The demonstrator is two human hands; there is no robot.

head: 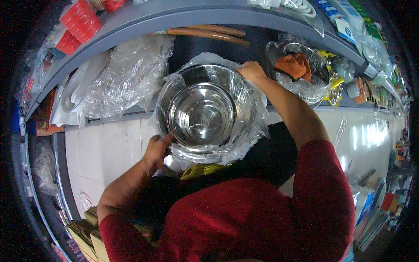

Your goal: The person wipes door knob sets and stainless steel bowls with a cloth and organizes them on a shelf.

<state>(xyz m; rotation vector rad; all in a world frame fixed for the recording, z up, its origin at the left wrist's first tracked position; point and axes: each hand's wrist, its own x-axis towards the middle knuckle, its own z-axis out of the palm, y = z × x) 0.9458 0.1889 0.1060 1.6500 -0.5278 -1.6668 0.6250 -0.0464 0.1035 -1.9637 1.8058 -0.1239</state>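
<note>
A shiny steel bowl (203, 114) sits inside a larger steel basin (240, 95). Crumpled transparent plastic wrap (258, 114) surrounds the basin and hangs past its rim. At the lower left, my left hand (156, 153) grips the edge of the basin and wrap, its thumb by the inner bowl's rim. My right hand (252, 71) holds the basin's rim at the upper right; its fingertips are partly hidden. A yellowish woven piece (203, 170) shows just below the basin, above my lap.
Plastic-wrapped ware (127, 75) fills the lower shelf at left, with brown rods (206, 34) behind. An orange cloth (294, 67) lies on wrapped steelware at right. The upper shelf's edge (209, 18) arches overhead. Cardboard (85, 232) stands at lower left on the tiled floor (104, 154).
</note>
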